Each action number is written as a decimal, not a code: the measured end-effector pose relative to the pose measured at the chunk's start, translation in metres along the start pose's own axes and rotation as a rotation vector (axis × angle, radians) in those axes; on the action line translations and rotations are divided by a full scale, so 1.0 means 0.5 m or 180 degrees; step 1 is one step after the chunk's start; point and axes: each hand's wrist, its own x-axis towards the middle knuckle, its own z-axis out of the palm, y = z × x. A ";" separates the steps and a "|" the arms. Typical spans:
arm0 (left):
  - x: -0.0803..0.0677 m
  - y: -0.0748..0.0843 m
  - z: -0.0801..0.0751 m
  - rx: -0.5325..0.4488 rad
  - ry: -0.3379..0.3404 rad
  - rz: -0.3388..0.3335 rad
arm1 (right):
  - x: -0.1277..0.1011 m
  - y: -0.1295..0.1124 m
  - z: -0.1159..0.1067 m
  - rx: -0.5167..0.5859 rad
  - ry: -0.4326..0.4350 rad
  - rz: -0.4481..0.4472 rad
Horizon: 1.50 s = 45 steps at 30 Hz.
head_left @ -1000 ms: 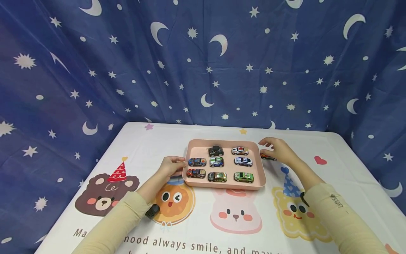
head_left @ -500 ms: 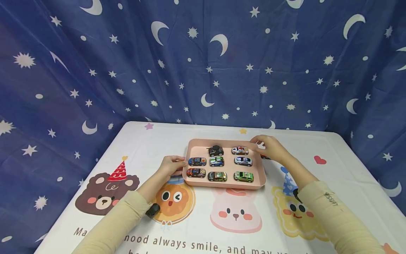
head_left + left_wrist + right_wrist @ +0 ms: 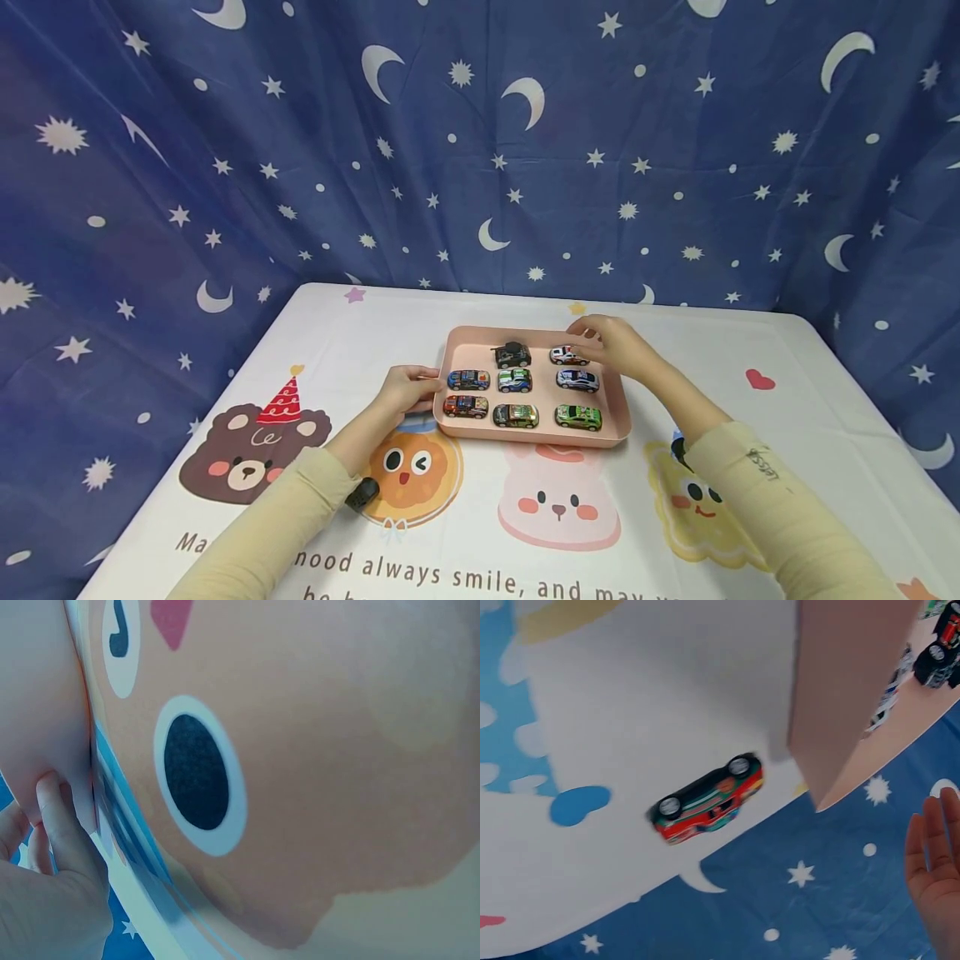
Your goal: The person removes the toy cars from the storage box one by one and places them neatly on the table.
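Observation:
My left hand [image 3: 405,390] grips the left edge of a pink tray [image 3: 528,438]; in the left wrist view its thumb lies against the tray's wall. Several toy cars sit inside the tray in rows: a black toy tank [image 3: 512,355], a white and red car [image 3: 567,356], a white car [image 3: 577,381] and a green car [image 3: 578,417] among them. Over the tray's far right corner hovers my right hand [image 3: 618,346], fingers extended and holding nothing, partly covering the white and red car. A red and black toy car [image 3: 707,799] rests on the table outside the tray, hidden in the head view.
The white tablecloth [image 3: 795,450] carries printed cartoon faces and lettering. Behind the table hangs a blue curtain [image 3: 420,217] with moons and stars. A small black device [image 3: 363,494] shows at the left wrist.
My right hand has moved left from beside the red and black car to above the tray's far right corner. The left hand and tray have stayed in place.

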 end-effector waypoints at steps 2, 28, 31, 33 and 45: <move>-0.001 0.001 0.000 0.0003 -0.0013 0.0024 | 0.004 -0.009 0.003 0.0009 -0.0027 -0.0037; -0.003 0.000 0.001 -0.0043 0.0001 0.0033 | 0.085 -0.147 0.090 -0.0457 -0.0852 -0.0518; -0.004 0.001 0.001 -0.0027 0.0025 0.0033 | 0.092 -0.157 0.098 -0.0504 -0.0862 -0.0578; -0.004 0.002 0.001 -0.0035 0.0040 0.0032 | 0.098 -0.162 0.104 -0.0539 -0.0842 -0.0592; -0.003 -0.001 0.003 -0.0059 0.0017 0.0036 | 0.116 -0.173 0.156 0.0019 -0.0582 -0.0262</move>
